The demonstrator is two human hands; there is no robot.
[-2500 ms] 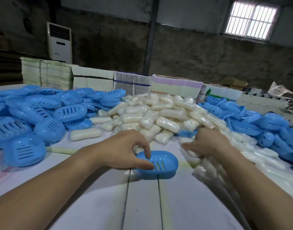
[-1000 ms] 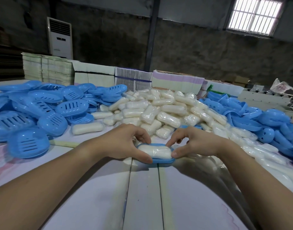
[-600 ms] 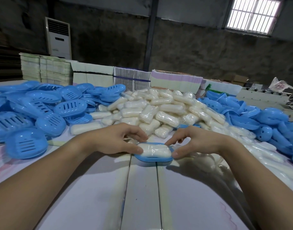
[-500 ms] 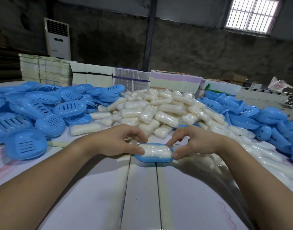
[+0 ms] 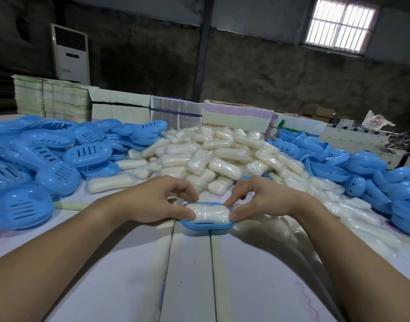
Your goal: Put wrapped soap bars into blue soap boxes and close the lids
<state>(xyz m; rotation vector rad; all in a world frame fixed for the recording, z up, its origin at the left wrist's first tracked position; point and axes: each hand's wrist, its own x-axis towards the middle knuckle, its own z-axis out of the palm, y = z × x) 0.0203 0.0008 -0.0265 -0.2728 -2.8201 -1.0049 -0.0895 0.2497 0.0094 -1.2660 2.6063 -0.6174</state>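
Head view shows both hands at one soap bar (image 5: 209,213) lying in a blue box (image 5: 205,225) near the middle of the table (image 5: 187,275). The left hand (image 5: 157,201) pinches the bar's left end, thumb at the near edge and fingers curled over the far side. The right hand (image 5: 266,198) pinches the right end the same way, its forefinger pointing down onto the top of the bar. The bar lies lengthwise and stands proud of the box rim; no lid is on it yet.

The bar looks firm but its clear film is glossy, so it probably slides under fingertips; pressing at both ends, as now, seems the surest way to seat it. The box looks light, thin plastic, likely to skid unless held at its rim.

Behind lies a heap of wrapped bars (image 5: 218,156). Slotted blue lids (image 5: 60,159) pile up on the left, more blue box halves (image 5: 373,177) on the right. Stacked cartons (image 5: 120,105) stand beyond.
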